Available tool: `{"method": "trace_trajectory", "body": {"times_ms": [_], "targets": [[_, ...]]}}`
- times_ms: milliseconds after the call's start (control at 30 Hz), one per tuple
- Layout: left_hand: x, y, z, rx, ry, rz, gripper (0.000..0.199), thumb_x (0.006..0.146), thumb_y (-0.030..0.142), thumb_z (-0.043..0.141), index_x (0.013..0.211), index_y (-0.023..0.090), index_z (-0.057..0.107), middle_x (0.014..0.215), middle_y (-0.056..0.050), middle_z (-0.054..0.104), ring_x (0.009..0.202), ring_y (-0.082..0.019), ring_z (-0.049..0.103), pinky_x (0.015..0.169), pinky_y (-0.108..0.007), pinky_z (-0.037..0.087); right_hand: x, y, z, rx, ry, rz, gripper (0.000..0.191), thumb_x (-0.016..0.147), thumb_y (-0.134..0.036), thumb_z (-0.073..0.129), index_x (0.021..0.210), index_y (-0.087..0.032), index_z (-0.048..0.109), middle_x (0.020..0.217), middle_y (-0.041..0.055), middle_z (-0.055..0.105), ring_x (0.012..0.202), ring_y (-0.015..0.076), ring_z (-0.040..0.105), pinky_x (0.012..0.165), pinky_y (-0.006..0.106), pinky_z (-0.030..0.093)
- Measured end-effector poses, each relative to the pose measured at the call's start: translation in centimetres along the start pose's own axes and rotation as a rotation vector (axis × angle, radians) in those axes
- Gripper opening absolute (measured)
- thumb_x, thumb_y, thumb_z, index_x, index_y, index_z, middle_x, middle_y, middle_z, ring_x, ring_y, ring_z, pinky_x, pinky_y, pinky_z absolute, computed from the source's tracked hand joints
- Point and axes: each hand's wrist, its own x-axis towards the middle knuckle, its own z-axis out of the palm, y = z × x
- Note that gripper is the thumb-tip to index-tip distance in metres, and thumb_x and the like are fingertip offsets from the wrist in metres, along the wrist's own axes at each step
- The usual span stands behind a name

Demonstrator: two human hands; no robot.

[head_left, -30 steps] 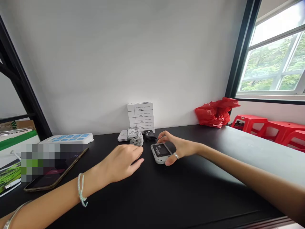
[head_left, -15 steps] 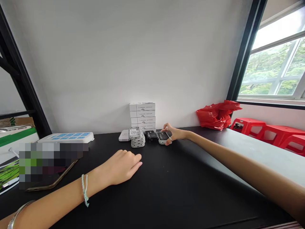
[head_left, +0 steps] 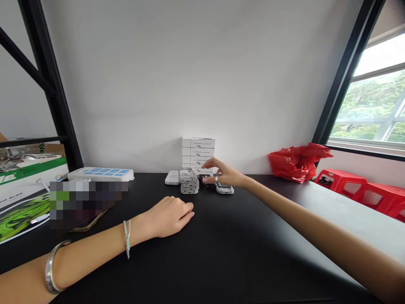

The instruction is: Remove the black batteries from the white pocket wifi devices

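My left hand (head_left: 171,216) rests on the black tabletop (head_left: 240,253) with its fingers curled in and nothing visible in them. Farther off, my right hand (head_left: 227,174) hovers with thumb and fingers apart over some black batteries (head_left: 203,176), which it partly covers. Just below its palm lies a white rounded device (head_left: 225,191) with a dark battery in its open back. Left of the batteries is a stack of white open-backed devices (head_left: 189,185). Beside that stack sits a pile of white covers (head_left: 172,177).
Several white boxes (head_left: 198,151) are stacked against the wall. A power strip (head_left: 104,173) and a phone (head_left: 90,221), partly blurred out, lie on the left near a green-and-white box (head_left: 31,181). A red plastic bag (head_left: 295,162) sits at the right, with red stools (head_left: 344,182) beyond.
My right hand has let go of the white device with the battery and moved left over the black batteries, fingers spread. The view has turned slightly left; my left hand stays on the table.
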Motion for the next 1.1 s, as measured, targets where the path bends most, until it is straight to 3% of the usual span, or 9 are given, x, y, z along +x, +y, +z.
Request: {"method": "trace_trajectory", "body": {"times_ms": [100, 267, 533, 667, 867, 1100], "targets": [[-0.1, -0.1, 0.1, 0.015, 0.009, 0.002, 0.032, 0.096, 0.03, 0.031, 0.069, 0.02, 0.045, 0.063, 0.0, 0.061, 0.055, -0.019, 0.059, 0.05, -0.028, 0.03, 1.6, -1.9, 1.6, -0.076, -0.097, -0.045, 0.077, 0.059, -0.056, 0.077, 0.125, -0.032, 0.044, 0.138, 0.0043, 0.044, 0.129, 0.0296, 0.038, 0.104, 0.044, 0.033], [-0.1, -0.2, 0.3, 0.025, 0.01, -0.003, 0.032, 0.096, 0.031, 0.032, 0.072, 0.02, 0.05, 0.065, -0.002, 0.063, 0.058, -0.021, 0.062, 0.05, -0.029, 0.031, 4.0, -2.7, 2.9, -0.148, -0.2, 0.003, 0.079, 0.065, -0.061, 0.07, 0.13, -0.028, 0.04, 0.14, 0.01, 0.042, 0.127, 0.0332, 0.041, 0.102, 0.047, 0.036], [-0.1, -0.1, 0.1, -0.013, 0.001, -0.02, 0.033, 0.096, 0.031, 0.032, 0.07, 0.019, 0.05, 0.063, -0.002, 0.062, 0.057, -0.02, 0.062, 0.05, -0.029, 0.032, 4.1, -2.5, 3.2, -0.166, -0.167, 0.016, 0.08, 0.059, -0.061, 0.074, 0.124, -0.028, 0.041, 0.131, 0.0119, 0.049, 0.123, 0.0338, 0.044, 0.098, 0.048, 0.039], [-0.1, -0.1, 0.0, -0.018, -0.002, -0.015, 0.033, 0.095, 0.03, 0.033, 0.068, 0.02, 0.048, 0.061, -0.001, 0.06, 0.054, -0.018, 0.06, 0.048, -0.028, 0.029, 2.6, -2.4, 3.0, -0.128, -0.091, 0.0, 0.078, 0.06, -0.058, 0.075, 0.121, -0.027, 0.04, 0.129, 0.0111, 0.052, 0.121, 0.0301, 0.047, 0.099, 0.045, 0.039], [-0.1, 0.0, 0.1, -0.032, 0.004, -0.008, 0.031, 0.095, 0.028, 0.033, 0.067, 0.02, 0.043, 0.06, 0.0, 0.058, 0.052, -0.017, 0.058, 0.049, -0.027, 0.03, -2.7, -1.7, 2.0, -0.118, 0.09, 0.03, 0.08, 0.056, -0.06, 0.076, 0.118, -0.027, 0.038, 0.127, 0.0099, 0.05, 0.121, 0.0311, 0.045, 0.098, 0.047, 0.038], [1.1, -0.8, -3.0, -0.181, -0.078, -0.106, 0.022, 0.087, 0.037, 0.048, 0.073, 0.021, 0.052, 0.063, 0.004, 0.061, 0.054, -0.013, 0.057, 0.052, -0.025, 0.037, -7.3, 0.0, 1.5, -0.131, 0.014, 0.102, 0.077, 0.053, -0.06, 0.077, 0.114, -0.029, 0.041, 0.125, 0.0077, 0.052, 0.119, 0.0334, 0.046, 0.099, 0.051, 0.032]]}}
